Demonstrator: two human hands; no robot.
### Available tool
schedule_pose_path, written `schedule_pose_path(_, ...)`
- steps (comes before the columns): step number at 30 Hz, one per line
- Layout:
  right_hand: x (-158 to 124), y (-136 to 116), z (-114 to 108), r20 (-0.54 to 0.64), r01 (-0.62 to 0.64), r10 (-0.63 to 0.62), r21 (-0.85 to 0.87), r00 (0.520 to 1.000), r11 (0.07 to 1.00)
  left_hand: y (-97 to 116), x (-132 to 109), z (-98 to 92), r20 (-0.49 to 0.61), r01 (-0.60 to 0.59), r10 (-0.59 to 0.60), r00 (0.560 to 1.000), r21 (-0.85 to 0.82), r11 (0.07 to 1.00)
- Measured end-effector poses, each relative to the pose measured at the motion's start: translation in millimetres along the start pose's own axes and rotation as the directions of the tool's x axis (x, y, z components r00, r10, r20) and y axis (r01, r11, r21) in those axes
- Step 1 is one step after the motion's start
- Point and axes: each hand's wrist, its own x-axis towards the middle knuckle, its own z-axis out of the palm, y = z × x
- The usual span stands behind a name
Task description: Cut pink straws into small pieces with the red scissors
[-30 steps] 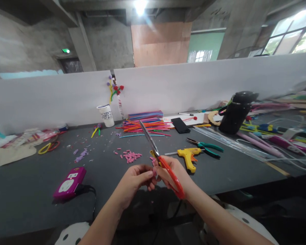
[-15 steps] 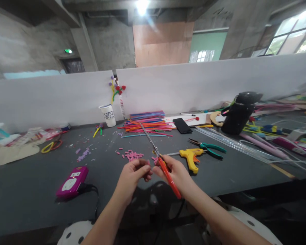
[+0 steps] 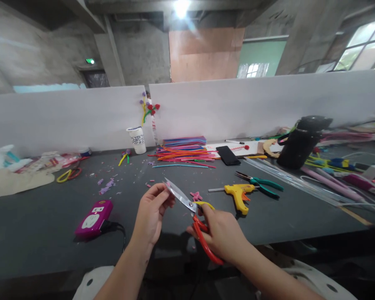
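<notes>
My right hand (image 3: 221,237) is closed around the red handles of the scissors (image 3: 181,197), blades nearly together and slanting up-left. My left hand (image 3: 151,212) meets them with its fingertips pinched narrow at the blade tip; I cannot tell whether a scrap sits between them. A yellow stem piece (image 3: 204,203) curls beside the pivot.

Just beyond, pink cut bits (image 3: 196,195) lie on the dark worktop (image 3: 50,233), with purple scraps (image 3: 106,186) further left, so some cutting looks done. A yellow glue gun (image 3: 239,192) and green pliers (image 3: 262,184) lie to the right. Against the back partition the stack of coloured stems (image 3: 184,151) remains long and uncut, so I judge plenty is left.
</notes>
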Motion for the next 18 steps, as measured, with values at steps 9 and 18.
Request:
schedule_pose_path(9,1.3,-3.2,1.0,-0.012,0.016,-0.017,-0.033,1.000,0.999,0.1,1.2,0.3,-0.001,-0.030,0.030,1.000,-0.014,0.999)
schedule_pose_path(18,0.8,-4.6,1.9,-0.038,0.032,-0.034,-0.066,0.999,0.997,-0.5,-0.2,0.4,-0.014,-0.022,0.021,1.000,-0.023,0.999)
